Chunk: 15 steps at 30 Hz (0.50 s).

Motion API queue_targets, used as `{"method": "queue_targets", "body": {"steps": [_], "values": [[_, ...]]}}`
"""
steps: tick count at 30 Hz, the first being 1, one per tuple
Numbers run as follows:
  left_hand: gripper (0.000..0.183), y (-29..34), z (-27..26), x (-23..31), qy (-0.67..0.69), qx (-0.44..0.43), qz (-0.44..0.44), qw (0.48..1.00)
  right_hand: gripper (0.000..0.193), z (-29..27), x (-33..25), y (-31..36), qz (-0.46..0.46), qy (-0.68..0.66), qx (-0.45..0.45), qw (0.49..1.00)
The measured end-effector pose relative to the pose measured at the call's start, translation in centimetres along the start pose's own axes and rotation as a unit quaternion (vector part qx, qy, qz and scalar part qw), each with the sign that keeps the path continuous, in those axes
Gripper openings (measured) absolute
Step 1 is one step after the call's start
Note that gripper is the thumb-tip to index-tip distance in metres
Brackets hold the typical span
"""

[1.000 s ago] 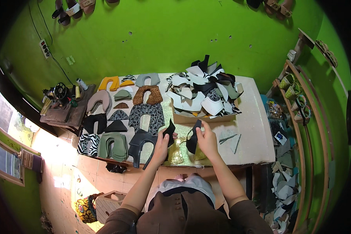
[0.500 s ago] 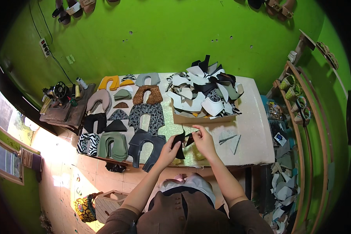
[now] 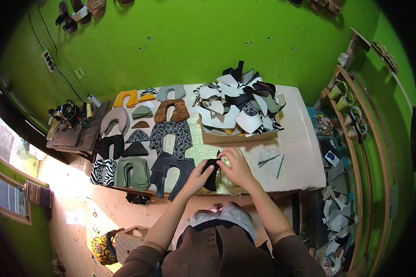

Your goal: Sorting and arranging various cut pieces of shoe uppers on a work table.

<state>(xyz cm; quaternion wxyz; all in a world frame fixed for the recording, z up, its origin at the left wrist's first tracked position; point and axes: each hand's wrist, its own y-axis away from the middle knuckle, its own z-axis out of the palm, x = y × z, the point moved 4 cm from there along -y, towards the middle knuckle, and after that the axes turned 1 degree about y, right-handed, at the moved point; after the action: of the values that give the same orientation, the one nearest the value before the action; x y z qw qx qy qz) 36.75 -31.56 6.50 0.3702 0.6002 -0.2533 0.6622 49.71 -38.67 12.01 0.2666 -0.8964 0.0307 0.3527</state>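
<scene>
A bright green wall (image 3: pixel 208 41) is filling the far side of the room, with sandals hanging near its top left corner. In front of it a wide worktable (image 3: pixel 300 152) with a pale glittery top is stretching from left to right. A cardboard box (image 3: pixel 238 136) is sitting at the far middle of the table, heaped with white, black and striped cut pieces (image 3: pixel 240 104). Left of it, stacks of shoe upper pieces (image 3: pixel 171 134) in yellow, grey, leopard print, black, olive and zebra print are lying in rows. A sewing machine (image 3: pixel 68 113) is standing on a dark side table at the far left, and curved wooden racks (image 3: pixel 356 120) holding footwear are rising along the right. A pair of scissors (image 3: pixel 272 161) is lying on the table to the right of the hands.

At the near edge of the table, both hands are meeting over a small black cut piece (image 3: pixel 211 175). The left hand (image 3: pixel 199 176) is gripping its left side, fingers curled around the edge. The right hand (image 3: pixel 233 166) is pinching its upper right part, fingers pressed together.

Half a second earlier the hands were slightly apart with the black piece held higher between them; now they are drawing close together, and the piece is sitting lower, near the table's front edge.
</scene>
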Motion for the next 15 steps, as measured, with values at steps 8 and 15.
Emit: {"method": "queue_targets", "body": {"steps": [8, 15], "values": [[0.037, 0.4, 0.1, 0.2, 0.113, 0.012, -0.051, 0.992, 0.014, -0.8, 0.8, 0.0, 0.027, 0.006, -0.016, 0.999], [0.039, 0.0, -1.0, -0.8, 0.043, 0.031, -0.021, 0.998, 0.021, -0.1, 1.5, 0.6, 0.051, -0.031, -0.042, 0.997]]}}
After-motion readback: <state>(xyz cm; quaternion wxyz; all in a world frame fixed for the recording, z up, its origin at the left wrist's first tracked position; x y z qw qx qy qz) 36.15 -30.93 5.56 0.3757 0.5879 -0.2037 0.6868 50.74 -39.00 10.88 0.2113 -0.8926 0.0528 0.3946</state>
